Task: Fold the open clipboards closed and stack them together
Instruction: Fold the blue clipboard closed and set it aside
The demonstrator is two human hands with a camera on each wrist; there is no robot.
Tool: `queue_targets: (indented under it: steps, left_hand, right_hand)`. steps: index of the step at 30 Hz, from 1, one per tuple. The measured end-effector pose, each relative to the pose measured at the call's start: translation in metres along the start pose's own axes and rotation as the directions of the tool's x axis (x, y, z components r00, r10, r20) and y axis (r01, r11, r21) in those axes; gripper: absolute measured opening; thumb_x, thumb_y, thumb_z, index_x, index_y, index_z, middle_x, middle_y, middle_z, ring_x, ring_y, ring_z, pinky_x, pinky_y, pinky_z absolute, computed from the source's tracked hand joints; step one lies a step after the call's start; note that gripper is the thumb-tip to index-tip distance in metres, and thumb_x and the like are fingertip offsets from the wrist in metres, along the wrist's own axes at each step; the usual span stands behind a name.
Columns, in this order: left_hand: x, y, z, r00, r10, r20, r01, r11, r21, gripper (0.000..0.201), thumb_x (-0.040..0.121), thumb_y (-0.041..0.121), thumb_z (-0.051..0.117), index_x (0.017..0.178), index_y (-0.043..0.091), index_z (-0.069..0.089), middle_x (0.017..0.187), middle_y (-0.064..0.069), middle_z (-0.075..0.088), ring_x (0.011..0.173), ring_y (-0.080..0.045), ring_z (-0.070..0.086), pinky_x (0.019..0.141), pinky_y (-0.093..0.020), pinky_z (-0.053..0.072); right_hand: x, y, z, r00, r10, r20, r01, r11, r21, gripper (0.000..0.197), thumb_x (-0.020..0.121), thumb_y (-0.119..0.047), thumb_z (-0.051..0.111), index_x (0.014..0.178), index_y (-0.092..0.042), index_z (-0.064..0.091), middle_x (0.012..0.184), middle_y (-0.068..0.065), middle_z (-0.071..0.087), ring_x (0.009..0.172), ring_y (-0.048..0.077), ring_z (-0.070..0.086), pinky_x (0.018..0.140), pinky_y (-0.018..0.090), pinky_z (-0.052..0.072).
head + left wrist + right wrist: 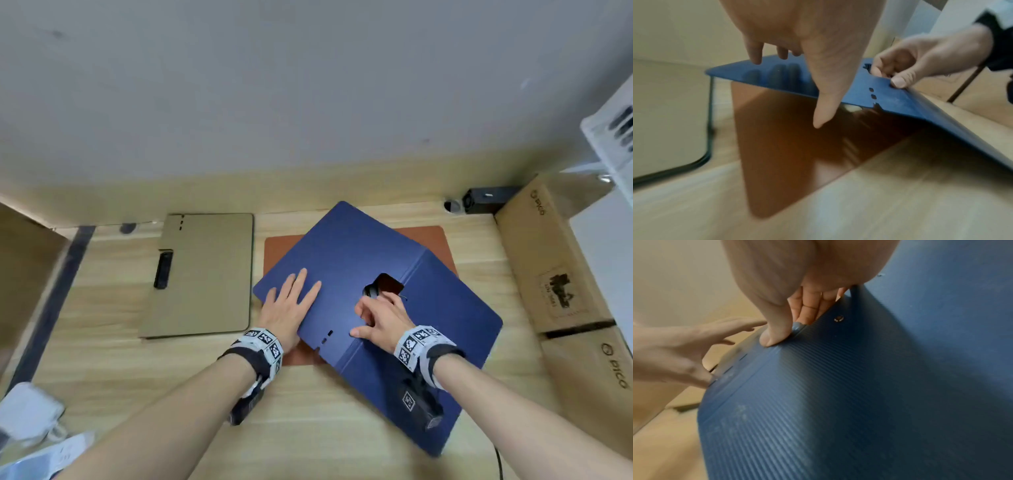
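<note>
The blue clipboard [373,260] stands tented over its fold on the wooden desk [308,421], partly above an orange clipboard [284,246]. The left hand [291,308], its grip wide and fingers straight, presses the blue cover flat. The right hand [383,318] pinches the fold beside the cutout. A closed tan clipboard [205,274] lies left, apart.

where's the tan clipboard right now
In the head view the tan clipboard lies closed on the desk, left of the blue clipboard and the left hand.
</note>
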State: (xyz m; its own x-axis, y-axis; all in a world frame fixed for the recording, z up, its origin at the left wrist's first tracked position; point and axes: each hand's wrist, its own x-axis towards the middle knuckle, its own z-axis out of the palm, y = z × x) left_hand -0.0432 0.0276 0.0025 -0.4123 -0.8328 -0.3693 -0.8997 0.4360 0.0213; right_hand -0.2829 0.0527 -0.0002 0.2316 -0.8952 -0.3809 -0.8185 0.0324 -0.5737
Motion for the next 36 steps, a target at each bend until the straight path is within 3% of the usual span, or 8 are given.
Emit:
queue_targets:
  steps: [7, 10, 13, 17, 24, 28, 32, 36]
  left_hand:
    - [-0.053, -0.007, 0.039, 0.976, -0.047, 0.214, 0.043, 0.999, 0.021, 0.097, 0.089, -0.004, 0.052, 0.153, 0.035, -0.009, 0.163, -0.004, -0.019, 0.149, -0.039, -0.009, 0.112, -0.064, 0.020]
    - [-0.056, 0.002, 0.045, 0.948, -0.076, 0.309, 0.074, 0.997, 0.020, 0.103, 0.083, -0.009, 0.056, 0.154, 0.031, -0.007, 0.163, -0.006, -0.019, 0.148, -0.044, -0.009, 0.111, -0.066, 0.020]
    - [-0.051, 0.009, 0.040, 0.932, -0.086, 0.353, 0.084, 0.996, 0.020, 0.106, 0.080, -0.004, 0.063, 0.155, 0.030, -0.004, 0.163, -0.008, -0.015, 0.147, -0.046, -0.004, 0.109, -0.066, 0.025]
    - [-0.039, 0.011, 0.017, 0.905, -0.082, 0.417, 0.096, 0.995, -0.012, 0.091, 0.085, 0.009, 0.063, 0.153, 0.030, 0.007, 0.162, -0.009, 0.000, 0.144, -0.046, 0.010, 0.105, -0.064, 0.034]
    - [-0.022, 0.009, -0.059, 0.902, 0.052, 0.428, -0.085, 0.995, 0.057, 0.059, 0.083, 0.020, 0.059, 0.140, 0.019, 0.044, 0.126, -0.011, 0.055, 0.115, -0.032, 0.055, 0.090, -0.038, 0.050]
    - [-0.017, 0.003, -0.111, 0.884, 0.075, 0.461, -0.138, 0.985, 0.104, 0.059, 0.084, 0.013, 0.049, 0.142, 0.022, 0.047, 0.130, -0.011, 0.056, 0.116, -0.033, 0.055, 0.085, -0.034, 0.047]
    - [-0.013, -0.005, -0.155, 0.900, 0.089, 0.426, -0.120, 0.992, 0.047, 0.028, 0.077, 0.007, 0.046, 0.090, 0.029, 0.058, 0.087, -0.003, 0.054, 0.074, -0.027, 0.046, 0.065, -0.032, 0.038]
    - [-0.008, -0.016, -0.191, 0.951, 0.103, 0.292, -0.108, 0.994, 0.001, 0.022, 0.082, 0.006, 0.047, 0.083, 0.027, 0.050, 0.083, -0.005, 0.048, 0.068, -0.026, 0.042, 0.065, -0.032, 0.035]
  right_hand:
    - [0.012, -0.025, 0.031, 0.990, -0.134, 0.039, 0.139, 0.968, -0.210, 0.029, 0.079, -0.042, 0.068, 0.105, -0.034, 0.059, 0.093, -0.016, 0.054, 0.103, 0.012, 0.040, 0.114, 0.040, 0.017]
    - [-0.002, -0.024, 0.041, 0.993, -0.094, 0.076, 0.108, 0.973, -0.206, 0.056, 0.074, -0.057, 0.066, 0.124, -0.036, 0.051, 0.121, -0.011, 0.049, 0.120, 0.018, 0.037, 0.104, 0.035, 0.029]
    - [-0.025, -0.019, 0.042, 0.988, -0.031, 0.152, 0.058, 0.983, -0.177, 0.101, 0.063, -0.067, 0.070, 0.147, -0.029, 0.028, 0.153, -0.005, 0.027, 0.139, 0.020, 0.022, 0.112, 0.037, 0.025]
    - [-0.053, -0.008, 0.034, 0.978, 0.046, 0.202, 0.020, 0.950, -0.310, 0.119, 0.061, -0.063, 0.075, 0.154, -0.024, 0.010, 0.161, -0.003, 0.009, 0.146, 0.020, 0.010, 0.118, 0.038, 0.018]
    - [-0.070, -0.028, -0.018, 0.979, 0.117, 0.168, -0.073, 0.966, -0.246, 0.086, 0.069, -0.051, 0.069, 0.145, -0.029, 0.035, 0.152, -0.013, 0.031, 0.138, 0.014, 0.034, 0.108, 0.034, 0.037]
    - [-0.070, -0.045, -0.064, 0.982, 0.128, 0.141, -0.092, 0.968, -0.235, 0.068, 0.065, -0.056, 0.067, 0.129, -0.037, 0.053, 0.127, -0.019, 0.056, 0.116, 0.010, 0.055, 0.095, 0.033, 0.048]
    - [-0.069, -0.068, -0.114, 0.987, 0.134, 0.094, -0.112, 0.972, -0.206, 0.052, 0.069, -0.053, 0.070, 0.117, -0.036, 0.067, 0.115, -0.020, 0.067, 0.097, 0.000, 0.062, 0.086, 0.026, 0.052]
    - [-0.063, -0.088, -0.153, 0.993, 0.118, -0.015, -0.118, 0.966, -0.229, 0.040, 0.074, -0.051, 0.067, 0.110, -0.033, 0.072, 0.109, -0.016, 0.072, 0.094, 0.005, 0.066, 0.087, 0.030, 0.054]
